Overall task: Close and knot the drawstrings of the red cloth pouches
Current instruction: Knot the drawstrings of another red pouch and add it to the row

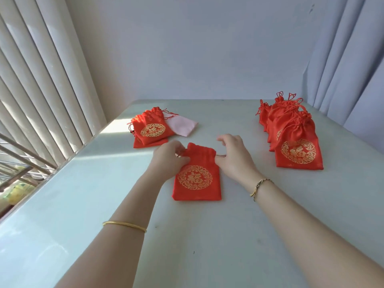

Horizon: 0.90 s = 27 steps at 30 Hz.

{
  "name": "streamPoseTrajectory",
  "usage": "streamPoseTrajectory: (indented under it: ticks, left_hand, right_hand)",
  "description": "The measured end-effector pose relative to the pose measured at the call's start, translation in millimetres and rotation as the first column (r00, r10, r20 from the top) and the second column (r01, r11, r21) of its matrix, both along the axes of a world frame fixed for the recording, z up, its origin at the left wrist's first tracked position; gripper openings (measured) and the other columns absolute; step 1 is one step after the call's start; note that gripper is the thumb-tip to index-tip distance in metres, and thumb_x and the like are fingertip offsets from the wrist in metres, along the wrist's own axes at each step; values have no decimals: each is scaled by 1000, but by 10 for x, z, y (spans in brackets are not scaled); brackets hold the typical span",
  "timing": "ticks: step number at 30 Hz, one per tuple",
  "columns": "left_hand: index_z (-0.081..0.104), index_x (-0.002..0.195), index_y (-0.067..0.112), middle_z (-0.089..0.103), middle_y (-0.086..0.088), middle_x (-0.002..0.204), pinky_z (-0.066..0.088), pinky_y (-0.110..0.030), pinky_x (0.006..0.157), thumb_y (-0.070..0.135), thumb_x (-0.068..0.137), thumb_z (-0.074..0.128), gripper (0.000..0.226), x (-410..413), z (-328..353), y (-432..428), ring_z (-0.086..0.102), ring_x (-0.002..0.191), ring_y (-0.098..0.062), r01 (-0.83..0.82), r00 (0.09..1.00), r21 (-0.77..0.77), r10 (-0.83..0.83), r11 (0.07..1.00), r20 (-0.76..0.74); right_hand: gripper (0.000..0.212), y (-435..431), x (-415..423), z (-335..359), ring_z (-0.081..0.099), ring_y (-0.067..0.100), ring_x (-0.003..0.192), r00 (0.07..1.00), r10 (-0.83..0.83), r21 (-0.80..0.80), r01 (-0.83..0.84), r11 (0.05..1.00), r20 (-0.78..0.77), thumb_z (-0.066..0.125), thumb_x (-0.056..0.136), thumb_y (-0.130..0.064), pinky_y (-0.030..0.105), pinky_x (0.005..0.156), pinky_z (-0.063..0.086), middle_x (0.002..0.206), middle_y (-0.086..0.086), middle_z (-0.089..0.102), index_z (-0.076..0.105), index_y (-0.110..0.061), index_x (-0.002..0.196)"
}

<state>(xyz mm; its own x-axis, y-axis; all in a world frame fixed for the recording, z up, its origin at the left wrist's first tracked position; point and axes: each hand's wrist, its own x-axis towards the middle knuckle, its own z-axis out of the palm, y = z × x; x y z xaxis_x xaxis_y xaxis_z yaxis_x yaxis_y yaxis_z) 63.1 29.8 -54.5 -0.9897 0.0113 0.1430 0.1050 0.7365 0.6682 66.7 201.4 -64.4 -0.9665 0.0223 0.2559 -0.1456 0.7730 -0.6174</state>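
A red cloth pouch (197, 181) with a gold round emblem lies flat on the table in front of me, its top edge gathered. My left hand (169, 157) pinches the drawstring at the pouch's upper left corner. My right hand (233, 155) grips the thin red drawstring (222, 155) that sticks out at the upper right corner. A small stack of red pouches (150, 130) lies at the back left. A larger heap of red pouches (295, 138) with looped strings lies at the back right.
A pale pink cloth (184, 126) lies beside the left stack. The white table (104, 194) meets vertical blinds (41, 80) and a window on the left, a wall behind, and a curtain (353, 59) on the right.
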Motion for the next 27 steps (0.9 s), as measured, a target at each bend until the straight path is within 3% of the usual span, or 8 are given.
streamPoseTrajectory:
  ticks: [1,3,5,8,14,21,24,27]
  left_hand:
    - [59,92,14,56,3,86,47,-25,69,12,82,66,12,28,58,23,54,83,-16,47,999,155,-47,987,-3]
    - [56,81,14,52,4,72,40,-17,54,5,83,65,13,69,185,62,49,63,-8,135,989,395,-150,909,9]
    - [55,78,13,52,2,67,38,-20,54,2,84,64,15,73,272,69,47,56,-7,182,976,517,-217,836,8]
    - [62,80,10,57,-4,71,48,-24,60,3,84,65,8,72,356,49,52,63,-13,199,975,507,-222,839,-16]
    - [71,76,20,60,3,64,46,-16,53,14,89,60,19,87,490,-24,48,49,-3,205,979,377,-193,903,-68]
    - [65,71,13,55,2,60,39,-21,53,20,97,47,32,48,468,-32,45,53,-10,80,997,424,-67,902,-45]
    - [57,65,12,52,0,58,35,-23,53,18,98,43,35,31,475,-37,42,49,-10,-15,999,502,28,865,-18]
    - [47,59,15,45,-1,55,28,-23,50,14,94,43,35,-2,480,-86,36,39,-7,-178,977,660,209,730,33]
  right_hand:
    - [54,36,3,32,55,26,109,1000,16,-46,-16,999,4,56,82,-8,32,89,44,136,8,40,42,-13,133]
    - [51,114,18,140,62,27,93,996,78,-233,-66,970,44,54,83,-3,22,65,47,129,8,50,44,-10,133]
    - [31,220,21,252,60,18,60,984,146,-343,-104,934,99,54,85,-2,17,42,40,89,6,63,57,-6,116]
    - [14,383,24,390,54,12,53,989,124,-318,-94,943,76,57,86,-4,19,41,39,65,4,59,64,-3,97]
    - [9,517,25,489,53,20,61,998,68,-312,-62,948,8,61,84,-6,28,50,40,72,15,64,69,-8,88]
    - [17,602,55,534,39,1,34,993,113,-233,-102,967,36,61,88,-18,9,37,27,60,0,56,70,-5,81]
    - [24,617,52,534,31,2,29,990,125,-409,-85,908,72,58,90,-21,12,34,20,59,1,48,62,-10,69]
    - [26,676,19,493,29,1,26,998,6,-544,27,839,59,58,90,-14,11,31,18,58,3,44,56,-11,64]
